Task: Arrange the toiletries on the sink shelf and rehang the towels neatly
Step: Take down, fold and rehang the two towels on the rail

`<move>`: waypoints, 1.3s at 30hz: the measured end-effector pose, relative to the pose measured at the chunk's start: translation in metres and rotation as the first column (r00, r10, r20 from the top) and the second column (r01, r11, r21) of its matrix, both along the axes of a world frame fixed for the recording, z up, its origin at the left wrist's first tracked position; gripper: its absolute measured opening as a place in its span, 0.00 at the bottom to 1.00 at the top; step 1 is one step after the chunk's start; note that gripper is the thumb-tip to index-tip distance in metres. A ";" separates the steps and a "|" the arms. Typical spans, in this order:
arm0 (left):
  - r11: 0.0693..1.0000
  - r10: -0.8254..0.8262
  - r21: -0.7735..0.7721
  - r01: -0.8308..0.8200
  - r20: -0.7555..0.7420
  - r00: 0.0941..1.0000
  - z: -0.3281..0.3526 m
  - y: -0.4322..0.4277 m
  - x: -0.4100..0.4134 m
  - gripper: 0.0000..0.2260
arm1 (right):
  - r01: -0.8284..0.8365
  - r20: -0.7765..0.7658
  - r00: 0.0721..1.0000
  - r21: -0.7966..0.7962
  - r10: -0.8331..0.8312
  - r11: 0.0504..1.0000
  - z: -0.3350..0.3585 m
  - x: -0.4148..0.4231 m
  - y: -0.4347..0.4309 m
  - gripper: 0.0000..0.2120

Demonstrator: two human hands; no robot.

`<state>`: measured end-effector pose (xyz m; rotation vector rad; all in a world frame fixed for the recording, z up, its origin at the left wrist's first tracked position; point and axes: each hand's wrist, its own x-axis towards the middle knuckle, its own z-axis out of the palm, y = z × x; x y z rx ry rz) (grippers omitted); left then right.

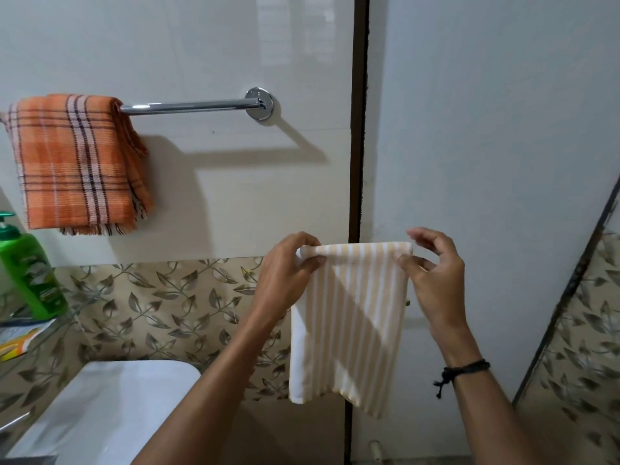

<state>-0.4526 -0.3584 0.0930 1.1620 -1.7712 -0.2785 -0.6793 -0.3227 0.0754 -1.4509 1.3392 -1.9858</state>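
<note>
Below the chrome wall-mounted towel bar (198,106), both hands are holding up a folded cream-and-white striped cloth towel (349,317).
Its stripes are running vertically, its lower edge hanging slanted; the left hand (288,276) and right hand (436,280) are each pinching a top corner, while an orange plaid towel (73,162) is hanging folded over the bar's left end.

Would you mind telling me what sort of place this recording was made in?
Probably a home bathroom: a chrome towel rail carries an orange plaid towel, and a green pump bottle stands at the left.
</note>
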 end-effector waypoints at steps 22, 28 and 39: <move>0.978 0.039 0.183 0.101 -0.635 0.771 0.001 0.004 0.056 0.27 | -0.327 -0.018 0.945 -0.051 0.327 0.944 0.018 0.098 -0.058 0.07; 0.966 0.150 -0.109 -0.233 -0.498 0.854 0.028 0.001 0.056 0.18 | -0.106 -0.336 0.939 -0.082 0.073 0.991 0.046 0.106 -0.068 0.15; 0.965 0.238 -0.105 -0.241 -0.040 0.970 0.144 -0.023 0.145 0.13 | -0.237 -0.442 0.881 -0.106 0.168 0.966 0.152 0.134 -0.129 0.18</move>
